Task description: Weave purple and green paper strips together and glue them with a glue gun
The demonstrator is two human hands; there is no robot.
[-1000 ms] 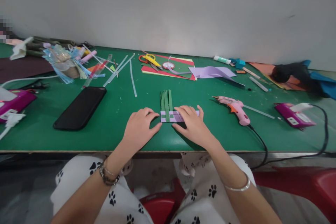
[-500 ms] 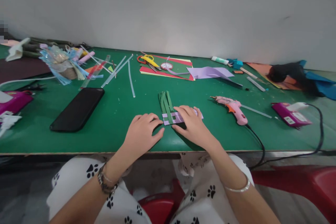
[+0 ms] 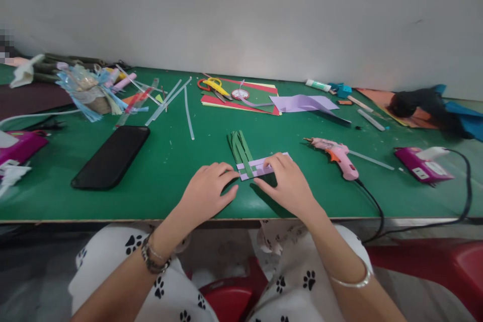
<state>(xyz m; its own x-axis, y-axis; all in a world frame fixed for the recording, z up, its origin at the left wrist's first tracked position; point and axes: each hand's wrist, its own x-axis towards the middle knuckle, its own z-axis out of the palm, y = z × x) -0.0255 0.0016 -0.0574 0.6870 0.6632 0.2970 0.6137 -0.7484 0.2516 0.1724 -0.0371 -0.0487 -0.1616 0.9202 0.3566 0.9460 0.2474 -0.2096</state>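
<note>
the green desk (image 3: 151,206) runs out of sight at both sides, and on it the left hand (image 3: 209,186) lies with thumb and fingers apart, while the right hand (image 3: 290,181) hides part of the purple paper (image 3: 260,171) between them, so i can't tell whether it grips. green strips (image 3: 238,146) cross the paper's left end, their overlaps hard to make out.

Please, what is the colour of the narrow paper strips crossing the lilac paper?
Green paper strips, best seen in the head view.
</note>
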